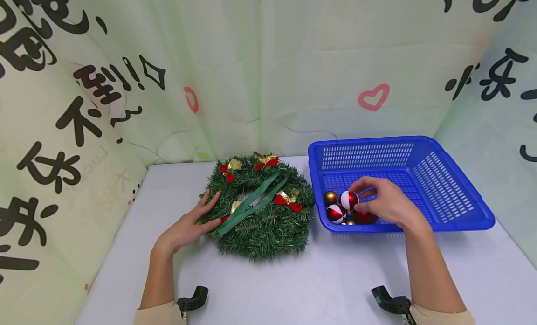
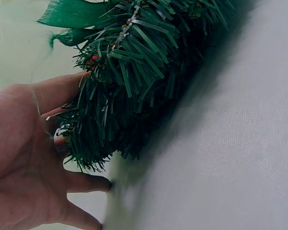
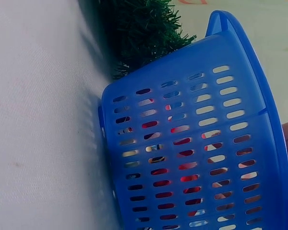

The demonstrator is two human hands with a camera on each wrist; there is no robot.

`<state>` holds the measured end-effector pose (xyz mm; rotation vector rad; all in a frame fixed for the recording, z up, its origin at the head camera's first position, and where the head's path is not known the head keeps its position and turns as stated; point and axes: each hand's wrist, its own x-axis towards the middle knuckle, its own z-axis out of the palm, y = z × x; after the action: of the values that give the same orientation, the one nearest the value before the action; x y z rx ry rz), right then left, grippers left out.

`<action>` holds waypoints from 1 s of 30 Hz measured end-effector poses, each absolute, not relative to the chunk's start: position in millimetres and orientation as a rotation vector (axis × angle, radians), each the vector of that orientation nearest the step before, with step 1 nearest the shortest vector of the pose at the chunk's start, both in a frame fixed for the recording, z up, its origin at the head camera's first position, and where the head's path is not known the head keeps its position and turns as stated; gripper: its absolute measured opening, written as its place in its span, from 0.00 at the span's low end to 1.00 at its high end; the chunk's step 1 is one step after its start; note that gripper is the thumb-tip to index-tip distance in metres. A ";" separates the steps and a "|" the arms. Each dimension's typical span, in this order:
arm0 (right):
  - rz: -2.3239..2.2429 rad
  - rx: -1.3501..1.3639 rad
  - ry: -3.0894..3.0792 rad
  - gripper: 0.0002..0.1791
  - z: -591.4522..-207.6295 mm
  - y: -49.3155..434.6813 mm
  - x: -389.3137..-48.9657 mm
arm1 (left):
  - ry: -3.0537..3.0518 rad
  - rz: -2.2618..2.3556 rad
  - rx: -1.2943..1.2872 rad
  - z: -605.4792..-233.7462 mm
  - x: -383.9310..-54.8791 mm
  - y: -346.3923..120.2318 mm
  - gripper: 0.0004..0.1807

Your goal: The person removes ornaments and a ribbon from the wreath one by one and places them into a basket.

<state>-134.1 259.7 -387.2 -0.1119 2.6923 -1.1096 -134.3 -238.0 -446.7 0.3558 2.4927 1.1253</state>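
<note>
A green Christmas wreath [image 1: 268,236] lies on the table, with red and gold bows [image 1: 288,200] and a long green ribbon [image 1: 251,206] across it. My left hand [image 1: 189,227] rests on its left side, fingers spread and fairly straight. In the left wrist view the thumb of my left hand [image 2: 24,148] touches the needles while lower fingers reach the tabletop. Over the blue basket [image 1: 444,185], my right hand [image 1: 388,201] pinches a red and white Christmas ball [image 1: 348,200] between thumb and fingers. In the right wrist view the basket wall [image 3: 192,143] hides most of that hand.
More ornaments lie in the basket's near left corner: a gold ball [image 1: 330,197], another red and white ball [image 1: 335,214] and a dark red one [image 1: 366,217]. The basket stands close beside the wreath. A pale printed curtain [image 1: 277,82] hangs behind the white table [image 1: 293,287].
</note>
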 end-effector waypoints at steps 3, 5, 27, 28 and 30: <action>-1.112 -0.111 2.697 0.22 -386.5 259.9 -134.0 | 2.494 1.126 0.353 -446.3 -133.9 -238.0 0.44; -1.115 -0.112 2.699 0.23 -386.0 259.9 -134.1 | 2.497 1.125 0.351 -445.9 -133.7 -238.1 0.43; -1.145 -0.127 2.694 0.22 -384.4 258.2 -133.0 | 2.501 1.132 0.363 -446.7 -133.5 -238.7 0.43; -1.154 -0.136 2.696 0.22 -384.3 258.2 -132.4 | 2.499 1.133 0.363 -446.6 -133.5 -238.4 0.43; -1.170 -0.154 2.707 0.21 -383.9 257.7 -131.4 | 2.492 1.136 0.361 -446.3 -133.6 -237.7 0.43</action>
<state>-131.4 257.7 -383.9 -0.1539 2.7066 -1.1701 -133.6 -237.7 -446.3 0.3612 2.4925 1.1361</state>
